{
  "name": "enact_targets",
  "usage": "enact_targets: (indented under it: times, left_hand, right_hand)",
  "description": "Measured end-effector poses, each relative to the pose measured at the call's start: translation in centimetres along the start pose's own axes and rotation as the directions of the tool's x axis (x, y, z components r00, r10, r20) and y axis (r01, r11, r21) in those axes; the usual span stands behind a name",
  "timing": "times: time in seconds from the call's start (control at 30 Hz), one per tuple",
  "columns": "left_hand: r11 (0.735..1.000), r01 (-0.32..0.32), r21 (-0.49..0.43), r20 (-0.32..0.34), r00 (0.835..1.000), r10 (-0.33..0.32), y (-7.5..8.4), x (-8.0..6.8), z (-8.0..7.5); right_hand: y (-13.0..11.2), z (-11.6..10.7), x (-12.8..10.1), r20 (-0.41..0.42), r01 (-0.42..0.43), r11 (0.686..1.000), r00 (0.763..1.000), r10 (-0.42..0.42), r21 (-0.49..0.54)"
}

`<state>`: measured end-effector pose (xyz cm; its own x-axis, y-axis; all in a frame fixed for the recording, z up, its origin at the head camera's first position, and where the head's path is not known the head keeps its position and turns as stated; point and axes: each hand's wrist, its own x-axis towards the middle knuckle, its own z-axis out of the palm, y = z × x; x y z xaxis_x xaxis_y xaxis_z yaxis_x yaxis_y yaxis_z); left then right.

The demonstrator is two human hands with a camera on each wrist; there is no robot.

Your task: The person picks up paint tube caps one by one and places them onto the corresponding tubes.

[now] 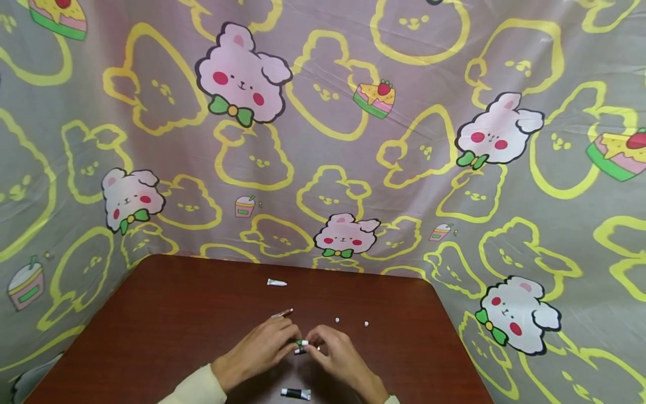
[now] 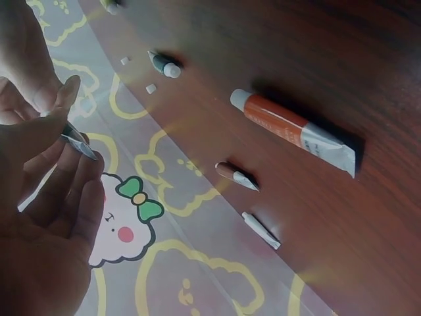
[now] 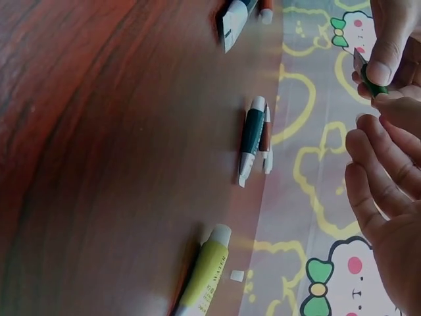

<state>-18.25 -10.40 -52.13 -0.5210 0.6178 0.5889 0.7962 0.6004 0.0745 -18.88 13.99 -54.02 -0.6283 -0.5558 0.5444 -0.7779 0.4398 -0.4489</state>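
Note:
My left hand (image 1: 267,347) grips a small green paint tube (image 3: 375,88) between thumb and fingers, its flat silver end poking out past them. At the tube's other end is a white cap (image 1: 304,343), and my right hand (image 1: 344,357) pinches there with thumb and forefinger. The right hand's remaining fingers spread apart in the right wrist view. Under the hands lies a dark green tube (image 3: 252,138), with a brown tube (image 3: 266,135) alongside it. A black tube (image 1: 295,394) is on the table closer to my body.
Farther back on the brown table (image 1: 202,292) are a white tube (image 1: 276,283) and a brown tube (image 1: 284,312). Two small white caps (image 1: 337,320) sit right of them. A yellow tube (image 3: 207,270) shows in the right wrist view. Behind hangs a bunny-print curtain (image 1: 333,157).

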Motion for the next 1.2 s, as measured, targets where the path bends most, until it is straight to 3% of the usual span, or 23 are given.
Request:
enact_targets:
  times: [0.33,0.67,1.2]
  left_hand:
    - [0.998,-0.017,-0.053,-0.036,0.999,0.015,0.2,0.06,0.17]
    - [0.999,-0.025,-0.044,-0.038,0.999,0.023,0.09,0.16,0.3]
    - [0.999,-0.039,-0.006,-0.042,0.998,0.039,0.49,0.83,0.25]
  right_hand:
    - [-0.13,0.04,-0.27,-0.024,0.01,1.0,1.0,-0.011,-0.029]
    - [0.23,-0.21,-0.03,-0.063,0.098,0.995,0.993,-0.1,-0.028]
    - [0.13,-0.59,-0.19,-0.063,0.08,0.993,0.994,-0.085,-0.083]
